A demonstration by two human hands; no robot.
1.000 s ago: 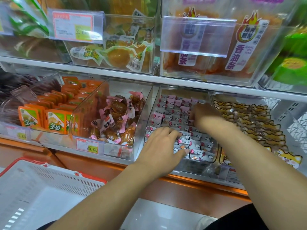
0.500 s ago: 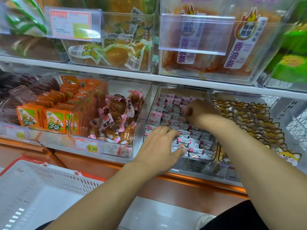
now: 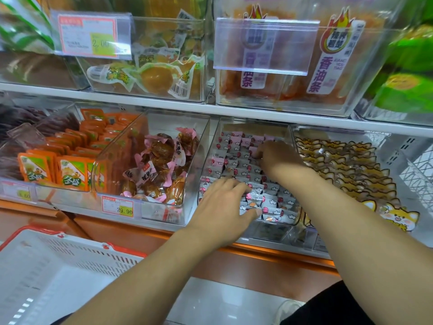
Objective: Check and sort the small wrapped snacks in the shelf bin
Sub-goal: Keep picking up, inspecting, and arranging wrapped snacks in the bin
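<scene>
Snacks (image 3: pixel 241 171): small pink-white wrapped packets, rows filling clear bin (image 3: pixel 212 146).

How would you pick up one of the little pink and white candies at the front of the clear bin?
Pinch one small wrapped snack by its crimped wrapper ends, coming from above. The packets lie flat in tight rows inside the clear bin, so their sides are blocked by neighbours and the bin's walls. The left hand already rests over the front rows; the right hand works farther back.

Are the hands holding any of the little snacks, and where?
Left hand lies flat on the snacks, holding none. Right hand has curled fingers among them; whether it holds one cannot be told.
</scene>
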